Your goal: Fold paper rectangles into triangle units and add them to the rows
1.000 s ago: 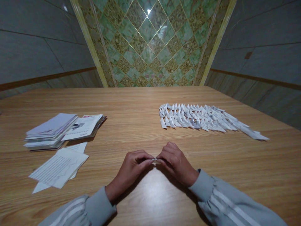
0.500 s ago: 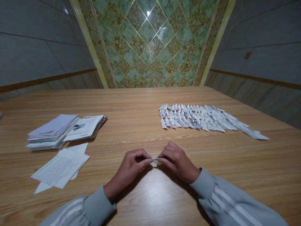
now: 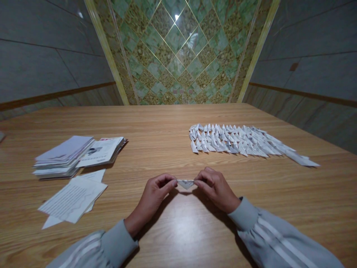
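Observation:
A small folded piece of white paper (image 3: 185, 183) hangs just above the wooden table (image 3: 167, 130), shaped like a shallow triangle pointing down. My left hand (image 3: 154, 195) pinches its left end between thumb and forefinger. My right hand (image 3: 216, 188) pinches its right end the same way. Both hands hover near the table's front middle, wrists in grey striped sleeves.
Rows of several small folded paper triangles (image 3: 240, 139) lie at the right. On the left sits a stack of printed booklets and paper (image 3: 75, 154), with loose printed sheets (image 3: 71, 197) in front of it. Tiled walls rise behind the table.
My hands have moved slightly apart and forward. The paper piece, earlier bunched between my fingertips, is now spread out as a wider triangle.

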A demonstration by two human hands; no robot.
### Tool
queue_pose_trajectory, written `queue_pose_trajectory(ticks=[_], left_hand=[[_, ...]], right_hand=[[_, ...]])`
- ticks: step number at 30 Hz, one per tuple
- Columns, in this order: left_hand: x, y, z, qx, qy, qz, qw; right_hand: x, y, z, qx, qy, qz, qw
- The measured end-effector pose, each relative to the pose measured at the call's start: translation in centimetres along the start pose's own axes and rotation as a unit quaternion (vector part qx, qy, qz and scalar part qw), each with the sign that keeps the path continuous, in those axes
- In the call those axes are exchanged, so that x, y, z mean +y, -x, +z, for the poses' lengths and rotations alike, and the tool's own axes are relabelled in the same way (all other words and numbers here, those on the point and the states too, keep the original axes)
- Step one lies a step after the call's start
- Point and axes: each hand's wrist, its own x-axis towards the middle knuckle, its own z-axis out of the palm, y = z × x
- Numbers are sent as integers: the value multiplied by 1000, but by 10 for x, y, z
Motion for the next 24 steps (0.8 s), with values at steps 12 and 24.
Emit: queue_pose_trajectory(ticks=[12,24], left_hand=[[0,14,22,-49,160,-51,985],[4,13,16,-28,116,-16,993]], right_hand=[[-14,6,21,52,-11,-77,996],[-17,6,14,-31,9,-99,995]])
